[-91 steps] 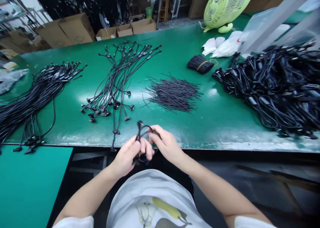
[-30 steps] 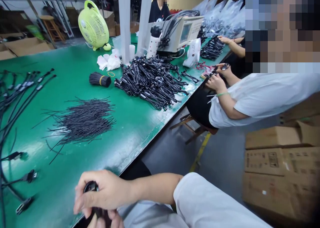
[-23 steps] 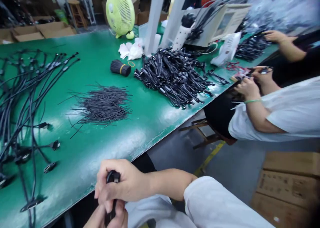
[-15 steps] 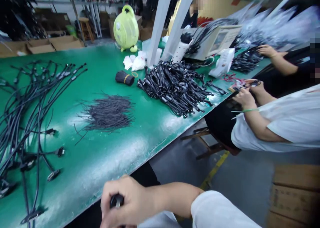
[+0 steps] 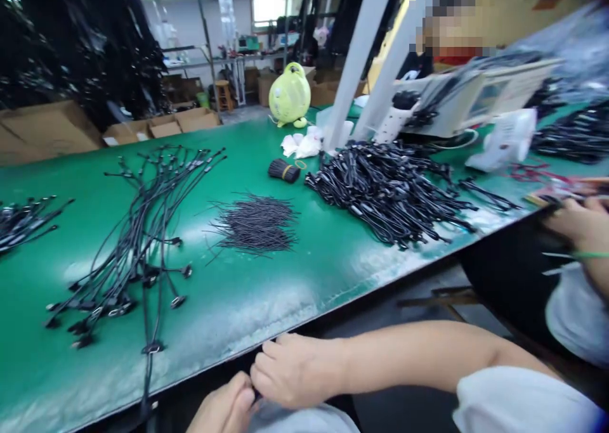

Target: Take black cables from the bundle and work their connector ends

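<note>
Holding a dark piece [image 5: 257,394] between the fingers, the right hand [image 5: 297,369] is closed in a tight grip just above the near edge of the green tabletop [image 5: 266,287]. The left hand [image 5: 223,404] is resting just beside it at the bottom of the view, partly cut off, and its fingers [image 5: 240,392] are bending toward the piece. Whether its grip is shut on the piece cannot be told. The piece is mostly hidden by the hands, so its kind cannot be told either. A white sleeve [image 5: 518,401] is covering the right upper arm.

Across the tabletop, a spread of black cables [image 5: 143,243] is lying to the left, with their connectors fanned toward the near edge. A pile of short black wires [image 5: 254,225] is lying beside it, and a banded wire bundle [image 5: 284,171] is lying just beyond. To the right, a large heap of black cables [image 5: 385,189] is sprawling across the green surface. At the right edge of the view, a co-worker's hand [image 5: 583,227] is working at the tabletop, with a green wristband [image 5: 590,254] on that wrist.

Farther back, white bags [image 5: 304,144] are lying near two white posts [image 5: 359,59], and a lime-green fan [image 5: 289,95] is standing behind them. A beige tester [image 5: 480,100] is sitting at the far right, and cardboard boxes [image 5: 162,125] are lying on the floor beyond the tabletop.
</note>
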Available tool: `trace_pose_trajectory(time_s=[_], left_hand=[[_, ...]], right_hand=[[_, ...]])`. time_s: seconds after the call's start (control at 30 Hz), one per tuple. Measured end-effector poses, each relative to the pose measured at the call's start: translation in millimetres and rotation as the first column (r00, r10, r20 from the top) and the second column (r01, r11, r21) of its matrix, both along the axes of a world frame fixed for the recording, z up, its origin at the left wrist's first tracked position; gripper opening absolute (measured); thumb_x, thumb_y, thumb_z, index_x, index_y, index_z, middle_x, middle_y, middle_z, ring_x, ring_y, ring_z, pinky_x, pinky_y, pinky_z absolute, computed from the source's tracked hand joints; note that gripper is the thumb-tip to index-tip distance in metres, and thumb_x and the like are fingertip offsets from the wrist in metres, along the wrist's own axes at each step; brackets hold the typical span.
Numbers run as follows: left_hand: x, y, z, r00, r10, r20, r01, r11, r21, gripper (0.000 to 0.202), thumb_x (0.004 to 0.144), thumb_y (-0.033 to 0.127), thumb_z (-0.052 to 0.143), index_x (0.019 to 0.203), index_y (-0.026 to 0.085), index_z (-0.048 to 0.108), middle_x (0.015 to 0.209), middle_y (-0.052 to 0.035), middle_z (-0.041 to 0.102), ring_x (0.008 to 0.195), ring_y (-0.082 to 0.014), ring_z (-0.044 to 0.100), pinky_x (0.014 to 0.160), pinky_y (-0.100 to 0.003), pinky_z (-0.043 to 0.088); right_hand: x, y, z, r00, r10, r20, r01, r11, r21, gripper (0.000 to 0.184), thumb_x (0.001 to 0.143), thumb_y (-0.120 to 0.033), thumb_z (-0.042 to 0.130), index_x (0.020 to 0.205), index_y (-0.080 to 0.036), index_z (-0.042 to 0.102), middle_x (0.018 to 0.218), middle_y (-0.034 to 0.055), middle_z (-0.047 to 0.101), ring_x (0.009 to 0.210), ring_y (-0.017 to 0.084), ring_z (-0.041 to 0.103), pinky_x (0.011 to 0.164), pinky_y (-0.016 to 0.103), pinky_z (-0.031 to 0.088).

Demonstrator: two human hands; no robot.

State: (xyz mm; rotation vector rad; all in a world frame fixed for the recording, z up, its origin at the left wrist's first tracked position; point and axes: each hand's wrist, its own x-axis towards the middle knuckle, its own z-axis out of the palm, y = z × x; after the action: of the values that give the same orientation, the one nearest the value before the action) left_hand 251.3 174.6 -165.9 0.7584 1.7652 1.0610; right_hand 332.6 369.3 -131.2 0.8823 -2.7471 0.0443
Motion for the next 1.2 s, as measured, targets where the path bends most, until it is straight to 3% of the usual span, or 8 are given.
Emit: trace_pose_trajectory(time_s=[0.2, 0.33, 0.47, 0.6, 0.73, 0.97, 1.07, 1.2], left_hand=[[-6.7, -17.8, -0.9, 0.788, -0.193, -0.584, 0.332, 0.933, 0.139, 0.047, 0.097, 0.056, 0.035, 0.069, 0.022, 0.053, 0.056, -0.0015, 0.051, 0.049, -0.0160, 0.038, 0.050, -0.031, 0.025], [-13.7, -20.7, 20.0, 0.688, -0.341, -0.641, 0.468, 0.883, 0.032, 0.022, 0.096, 0.038, 0.052, 0.083, 0.022, 0.058, 0.068, -0.0026, 0.063, 0.055, -0.0170, 0.052, 0.052, -0.028, 0.030], [-16.0, -20.7, 27.2, 0.728, -0.317, -0.608, 0.386, 0.922, -0.019, 0.022, 0.098, 0.028, 0.046, 0.079, 0.021, 0.056, 0.071, -0.0039, 0.064, 0.058, -0.0170, 0.055, 0.055, -0.027, 0.032], [-18.6, -9.8, 32.4, 0.863, -0.233, -0.449, 0.254, 0.967, -0.014, 0.025, 0.098, 0.031, 0.041, 0.083, 0.020, 0.058, 0.074, -0.0045, 0.063, 0.064, -0.0177, 0.055, 0.060, -0.027, 0.034], [-24.7, 4.4, 45.8, 0.978, -0.205, -0.023, 0.204, 0.978, -0.037, 0.042, 0.099, 0.049, 0.033, 0.075, 0.020, 0.050, 0.061, 0.0000, 0.050, 0.057, -0.0159, 0.045, 0.060, -0.027, 0.035], [-22.9, 14.6, 41.2, 0.828, -0.050, 0.558, 0.048, 0.999, 0.018, 0.051, 0.085, 0.063, 0.052, 0.070, 0.014, 0.058, 0.062, -0.0016, 0.047, 0.062, -0.0157, 0.044, 0.065, -0.028, 0.036], [-18.9, 12.4, 27.7, 0.862, -0.045, 0.504, 0.067, 0.997, -0.026, 0.056, 0.084, 0.069, 0.049, 0.077, 0.014, 0.061, 0.054, 0.0016, 0.040, 0.053, -0.0142, 0.039, 0.058, -0.027, 0.035], [-20.9, 8.3, 25.4, 0.971, -0.225, -0.081, 0.225, 0.974, -0.001, 0.044, 0.095, 0.054, 0.041, 0.078, 0.018, 0.061, 0.068, -0.0058, 0.056, 0.062, -0.0182, 0.048, 0.062, -0.029, 0.035]], right_hand=[[3.7, -9.4, 22.1, 0.800, 0.049, 0.598, 0.095, 0.974, -0.207, 0.027, 0.095, -0.039, 0.052, 0.082, -0.015, 0.057, 0.067, -0.0007, 0.060, 0.057, 0.012, 0.051, 0.048, 0.023, 0.032], [3.5, -11.3, 20.9, 0.781, 0.101, 0.617, 0.093, 0.957, -0.276, 0.029, 0.097, -0.042, 0.050, 0.085, -0.016, 0.057, 0.072, -0.0008, 0.061, 0.066, 0.011, 0.055, 0.055, 0.022, 0.034], [4.1, -14.3, 2.9, 0.978, -0.017, 0.208, 0.037, 0.995, -0.090, 0.043, 0.097, -0.052, 0.041, 0.079, -0.015, 0.054, 0.070, 0.0024, 0.056, 0.062, 0.016, 0.047, 0.056, 0.031, 0.026], [-1.7, -9.1, 1.6, 0.999, -0.014, -0.043, 0.012, 0.999, -0.033, 0.035, 0.101, -0.037, 0.035, 0.080, -0.015, 0.052, 0.071, 0.0019, 0.049, 0.062, 0.016, 0.042, 0.058, 0.033, 0.022], [-10.3, 1.7, 13.7, 0.992, 0.028, -0.119, -0.025, 0.999, 0.027, 0.019, 0.095, -0.016, 0.038, 0.086, -0.013, 0.054, 0.073, 0.0017, 0.047, 0.064, 0.016, 0.043, 0.060, 0.032, 0.025], [-19.2, 17.4, 15.9, 0.961, 0.189, -0.201, -0.191, 0.982, 0.007, 0.025, 0.100, -0.027, 0.040, 0.087, -0.015, 0.058, 0.082, 0.0036, 0.055, 0.078, 0.016, 0.049, 0.076, 0.033, 0.034], [-16.9, 18.9, 12.1, 0.976, 0.184, -0.118, -0.188, 0.982, -0.025, 0.024, 0.100, -0.025, 0.039, 0.087, -0.016, 0.057, 0.085, 0.0038, 0.057, 0.081, 0.017, 0.050, 0.084, 0.035, 0.035], [-7.4, 15.2, 13.1, 0.996, 0.090, 0.029, -0.085, 0.987, -0.133, 0.022, 0.096, -0.030, 0.046, 0.082, -0.015, 0.055, 0.075, 0.0012, 0.053, 0.067, 0.015, 0.044, 0.073, 0.033, 0.034]])
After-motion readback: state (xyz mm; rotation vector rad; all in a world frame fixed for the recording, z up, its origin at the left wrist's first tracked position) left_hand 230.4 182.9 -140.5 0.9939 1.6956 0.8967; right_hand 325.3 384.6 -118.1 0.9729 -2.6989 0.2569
